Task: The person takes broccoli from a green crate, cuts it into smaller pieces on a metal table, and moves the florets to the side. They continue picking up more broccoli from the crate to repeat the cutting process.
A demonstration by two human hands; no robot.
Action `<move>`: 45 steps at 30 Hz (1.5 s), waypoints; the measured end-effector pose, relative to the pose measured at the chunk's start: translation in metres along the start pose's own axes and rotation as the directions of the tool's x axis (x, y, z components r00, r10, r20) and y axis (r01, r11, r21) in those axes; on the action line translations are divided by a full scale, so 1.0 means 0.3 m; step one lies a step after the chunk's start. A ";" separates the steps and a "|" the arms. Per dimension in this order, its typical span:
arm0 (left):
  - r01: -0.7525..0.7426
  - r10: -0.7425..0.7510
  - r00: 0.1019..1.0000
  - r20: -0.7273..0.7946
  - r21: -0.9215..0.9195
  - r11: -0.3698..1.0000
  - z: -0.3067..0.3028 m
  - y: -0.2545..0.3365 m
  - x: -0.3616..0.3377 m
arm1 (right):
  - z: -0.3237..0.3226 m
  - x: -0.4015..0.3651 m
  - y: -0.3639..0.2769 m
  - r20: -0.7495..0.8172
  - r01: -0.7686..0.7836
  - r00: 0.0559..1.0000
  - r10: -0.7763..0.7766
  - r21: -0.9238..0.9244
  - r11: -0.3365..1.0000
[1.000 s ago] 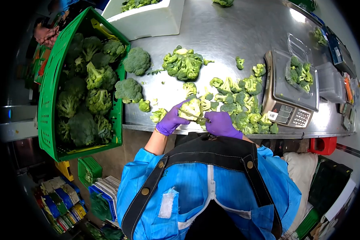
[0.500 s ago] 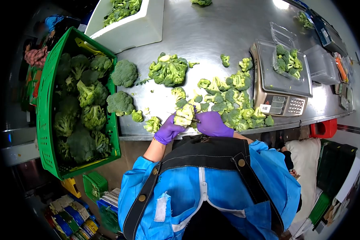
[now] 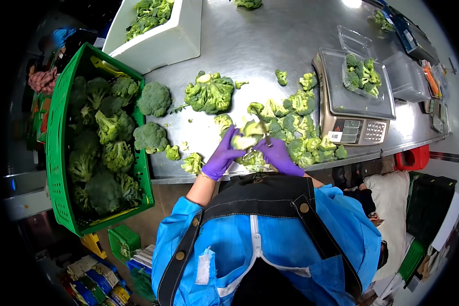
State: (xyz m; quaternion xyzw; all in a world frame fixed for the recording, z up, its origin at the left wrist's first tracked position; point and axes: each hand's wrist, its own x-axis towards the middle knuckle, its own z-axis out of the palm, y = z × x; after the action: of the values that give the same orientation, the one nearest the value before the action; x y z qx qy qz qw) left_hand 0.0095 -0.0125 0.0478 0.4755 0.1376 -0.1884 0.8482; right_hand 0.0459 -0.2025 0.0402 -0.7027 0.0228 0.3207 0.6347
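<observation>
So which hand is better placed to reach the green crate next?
Left, probably: the left hand is nearer the green crate; the right hand is farther and seems to hold a metal tool.

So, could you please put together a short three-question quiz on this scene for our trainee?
1. True or false: the open clear plastic clamshell rests on the digital weighing scale.
2. The left hand and right hand are gloved in: A) white B) purple C) orange.
3. Which vegetable is between the two hands?

Key: 1. True. 2. B. 3. Broccoli.
</observation>
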 end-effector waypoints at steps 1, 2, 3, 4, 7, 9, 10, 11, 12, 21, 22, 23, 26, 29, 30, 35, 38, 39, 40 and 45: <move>-0.041 0.041 0.999 -0.005 0.069 0.997 0.021 0.007 0.020 | -0.011 -0.001 0.009 -0.087 0.042 0.995 -0.039 0.038 0.998; -0.083 0.086 0.996 -0.012 0.139 0.987 0.044 0.016 0.039 | -0.024 -0.002 0.014 -0.080 0.043 0.996 -0.040 0.036 0.998; -0.109 0.111 0.994 0.000 0.203 0.973 0.070 0.042 0.051 | -0.033 -0.006 -0.001 -0.167 0.167 0.974 -0.150 0.088 0.982; -0.185 0.189 0.982 0.003 0.233 0.955 0.075 0.055 0.074 | -0.040 -0.005 -0.017 -0.258 0.294 0.932 -0.254 0.130 0.947; -0.403 0.659 0.741 -0.126 0.703 0.587 0.009 0.075 0.181 | -0.050 -0.006 -0.037 -0.296 0.334 0.915 -0.275 0.173 0.926; -0.051 0.865 0.471 -0.174 0.973 0.224 -0.083 0.075 0.268 | -0.047 -0.004 -0.015 -0.265 0.312 0.928 -0.262 0.168 0.935; 0.109 0.913 0.359 -0.195 0.980 0.167 -0.106 0.085 0.296 | -0.041 -0.005 -0.013 -0.238 0.289 0.939 -0.248 0.159 0.944; 0.108 0.915 0.354 -0.193 0.980 0.165 -0.127 0.094 0.327 | -0.032 -0.010 -0.011 -0.220 0.273 0.945 -0.242 0.120 0.955; 0.117 0.866 0.319 -0.386 0.922 0.368 -0.145 0.106 0.357 | -0.022 -0.012 -0.008 -0.199 0.238 0.957 -0.211 0.124 0.963; -0.278 0.480 0.510 -0.714 0.391 0.877 -0.397 0.124 0.338 | 0.001 -0.007 -0.031 -0.037 0.134 0.990 -0.135 -0.022 0.991; -0.260 0.413 0.562 -0.717 0.321 0.911 -0.414 0.130 0.300 | 0.004 -0.010 -0.029 -0.027 0.136 0.990 -0.137 -0.024 0.990; -0.273 0.402 0.557 -0.726 0.297 0.915 -0.421 0.125 0.264 | 0.003 -0.012 -0.027 -0.014 0.118 0.993 -0.119 -0.043 0.992; -0.233 0.178 0.617 -0.766 0.038 0.972 -0.340 0.207 0.097 | 0.002 -0.003 -0.037 0.037 0.131 0.991 -0.128 -0.071 0.989; -0.254 0.022 0.840 -0.542 -0.358 0.898 -0.546 0.090 0.022 | 0.016 0.023 -0.055 0.103 0.086 0.992 -0.075 -0.107 0.991; -0.286 -0.049 0.889 -0.455 -0.636 0.717 -0.524 0.085 0.000 | 0.029 0.034 -0.065 0.120 0.083 0.990 -0.070 -0.111 0.990; -0.050 -0.035 0.710 -0.703 -0.100 0.994 -0.556 -0.031 -0.051 | 0.118 0.096 -0.127 0.224 0.159 0.967 -0.119 -0.170 0.972; -0.232 0.429 0.568 -0.702 0.364 0.902 -0.575 -0.047 -0.045 | 0.149 0.109 -0.150 0.254 0.188 0.958 -0.135 -0.196 0.962; -0.248 0.362 0.605 -0.709 0.264 0.932 -0.559 -0.012 -0.058 | 0.154 0.111 -0.149 0.247 0.155 0.964 -0.100 -0.212 0.965; -0.258 0.294 0.643 -0.707 0.162 0.952 -0.533 0.030 -0.070 | 0.158 0.113 -0.147 0.238 0.121 0.969 -0.065 -0.228 0.966; -0.362 0.339 0.652 -0.678 0.115 0.925 -0.476 0.106 -0.010 | 0.160 0.130 -0.098 0.195 0.107 0.980 -0.044 -0.324 0.940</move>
State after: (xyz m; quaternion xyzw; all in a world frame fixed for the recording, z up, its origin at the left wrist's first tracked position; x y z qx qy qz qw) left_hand 0.0134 0.1257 0.0002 0.5152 0.3499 0.1706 0.7636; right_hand 0.0694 -0.1386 0.0478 -0.7674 -0.1180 0.3589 0.5181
